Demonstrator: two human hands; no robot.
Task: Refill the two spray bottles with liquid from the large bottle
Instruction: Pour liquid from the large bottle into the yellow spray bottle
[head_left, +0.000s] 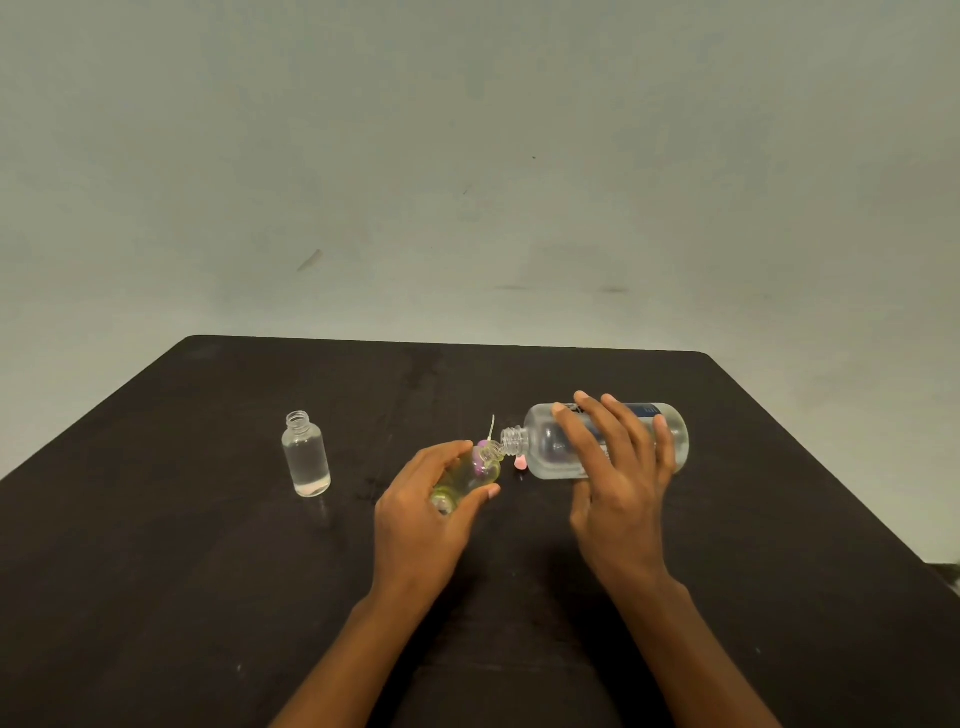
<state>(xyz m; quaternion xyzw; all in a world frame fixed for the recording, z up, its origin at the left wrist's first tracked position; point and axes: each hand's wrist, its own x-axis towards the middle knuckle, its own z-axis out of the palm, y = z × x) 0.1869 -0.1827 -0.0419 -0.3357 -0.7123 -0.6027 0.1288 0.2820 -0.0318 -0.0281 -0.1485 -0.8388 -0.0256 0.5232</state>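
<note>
My right hand grips the large clear bottle, tipped on its side with its open threaded neck pointing left. Its mouth meets the mouth of a small clear spray bottle that my left hand holds tilted above the table. A second small spray bottle, uncapped and mostly full of clear liquid, stands upright at the left. Behind the tilted bottle lies a purple spray head with its white dip tube sticking up. A pink cap lies under the large bottle's neck.
All of this sits on a dark table whose far edge meets a pale grey wall. The table's right edge runs diagonally close to my right forearm.
</note>
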